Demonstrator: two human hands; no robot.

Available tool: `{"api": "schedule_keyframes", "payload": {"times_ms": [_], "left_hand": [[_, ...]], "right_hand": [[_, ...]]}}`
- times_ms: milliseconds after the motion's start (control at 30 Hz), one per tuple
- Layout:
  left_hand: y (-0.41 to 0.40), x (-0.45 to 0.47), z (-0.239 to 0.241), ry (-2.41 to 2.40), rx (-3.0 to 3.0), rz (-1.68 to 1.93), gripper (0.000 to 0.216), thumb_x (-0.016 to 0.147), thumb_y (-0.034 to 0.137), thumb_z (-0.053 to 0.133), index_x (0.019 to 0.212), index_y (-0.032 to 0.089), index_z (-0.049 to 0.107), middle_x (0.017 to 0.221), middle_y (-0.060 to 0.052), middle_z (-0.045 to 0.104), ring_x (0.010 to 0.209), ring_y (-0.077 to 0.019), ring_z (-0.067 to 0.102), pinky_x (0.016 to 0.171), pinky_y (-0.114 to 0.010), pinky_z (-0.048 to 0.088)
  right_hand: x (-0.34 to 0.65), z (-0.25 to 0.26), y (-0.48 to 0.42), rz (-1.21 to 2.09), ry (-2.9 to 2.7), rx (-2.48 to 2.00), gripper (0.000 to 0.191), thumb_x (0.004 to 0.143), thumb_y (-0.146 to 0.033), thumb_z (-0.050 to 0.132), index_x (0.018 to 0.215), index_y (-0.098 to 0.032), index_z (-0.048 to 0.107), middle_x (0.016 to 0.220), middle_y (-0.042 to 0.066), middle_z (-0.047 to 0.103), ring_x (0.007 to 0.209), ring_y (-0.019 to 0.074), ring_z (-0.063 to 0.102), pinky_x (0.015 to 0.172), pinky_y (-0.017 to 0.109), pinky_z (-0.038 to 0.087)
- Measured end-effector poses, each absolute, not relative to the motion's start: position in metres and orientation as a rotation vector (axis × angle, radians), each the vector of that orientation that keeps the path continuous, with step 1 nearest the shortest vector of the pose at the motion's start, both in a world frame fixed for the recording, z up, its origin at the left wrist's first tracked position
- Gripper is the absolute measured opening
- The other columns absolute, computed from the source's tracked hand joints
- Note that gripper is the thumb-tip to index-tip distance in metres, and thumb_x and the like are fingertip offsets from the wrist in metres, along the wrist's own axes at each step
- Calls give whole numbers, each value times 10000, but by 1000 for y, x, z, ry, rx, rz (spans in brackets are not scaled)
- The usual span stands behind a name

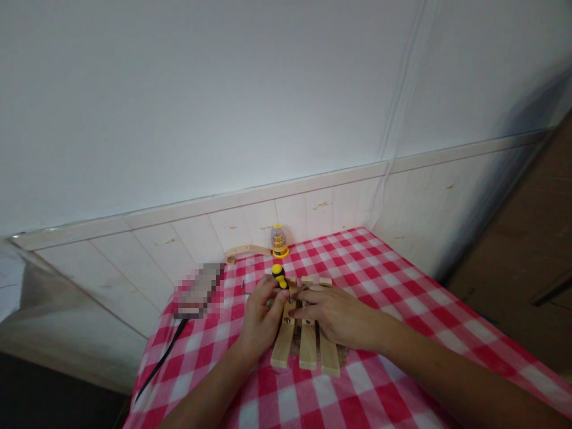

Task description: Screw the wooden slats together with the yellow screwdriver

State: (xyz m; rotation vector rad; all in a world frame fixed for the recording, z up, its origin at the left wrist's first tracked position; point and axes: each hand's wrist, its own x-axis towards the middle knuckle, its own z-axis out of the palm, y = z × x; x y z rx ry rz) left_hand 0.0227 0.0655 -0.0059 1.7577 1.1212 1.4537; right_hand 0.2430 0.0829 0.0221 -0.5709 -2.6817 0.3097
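A stubby screwdriver (279,275) with a yellow and black handle stands near upright, its shaft hidden. The fingers of my left hand (260,316) are closed around the lower part of its handle. Below it lie several pale wooden slats (308,351) side by side, with small dark screws or holes (288,320) in them. My right hand (335,310) rests across the slats from the right, fingers stretched toward the screwdriver. Its thumb is hidden.
A red and white checked cloth (384,286) covers the table. At the back stand a clear container with yellow parts (279,241) and a curved wooden piece (245,251). A blurred-out flat device (200,289) with a black cable (163,357) lies left. A wall (250,208) borders the table.
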Motion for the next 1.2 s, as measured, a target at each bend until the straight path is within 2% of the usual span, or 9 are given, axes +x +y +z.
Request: {"api": "schedule_keyframes", "payload": {"times_ms": [133,233,333,400,733,933,1200], "left_hand": [[65,23,-5,1128,1815,1485,166,1039,313,647,1016,206,772,1005,-69,749,936,-215,723,836,-309,576],[65,27,-11,1100,1712,1553,190,1016,323,697,1163,217,754,1075,-80,777,990,-225,753,882,-332,599],[66,31,-17,1089,1591,1684,583,994,305,738,1545,283,549,1107,-59,778,984,-202,766,871,-322,612],[67,32,-19,1087,1599,1709,746,996,281,736,1661,313,399,1081,-40,773,949,-185,766,856,-313,614],[68,30,-23,1116,1710,1744,748,972,210,746,1646,313,438,1097,-36,774,946,-176,768,852,-296,626],[70,30,-24,1114,1686,1775,710,947,249,789,1594,308,504,1084,-35,784,945,-193,773,860,-317,636],[69,27,-27,1152,1688,1704,709,967,264,765,1620,304,491,1131,-59,787,996,-210,760,922,-351,618]], "right_hand": [[242,24,82,279,-2700,-571,423,999,-35,588,1317,-254,763,1449,73,725,1459,252,575,1275,473,398],[243,24,82,272,-2713,-582,392,1007,-52,600,1297,-255,768,1430,76,731,1434,262,591,1246,476,431],[243,24,82,284,-2706,-603,389,1021,-72,595,1303,-275,769,1404,71,737,1421,259,600,1233,472,445],[243,23,83,297,-2694,-593,396,1026,-77,591,1308,-289,771,1396,62,740,1428,250,597,1244,462,437],[241,18,85,264,-2720,-578,367,1033,-79,587,1312,-240,763,1432,87,723,1402,257,610,1219,468,464],[242,25,82,278,-2698,-590,393,1041,-78,564,1323,-264,764,1442,84,722,1415,258,604,1228,486,446],[240,27,82,323,-2702,-593,380,1011,-42,582,1275,-234,775,1475,92,711,1480,254,572,1264,479,427]]}}
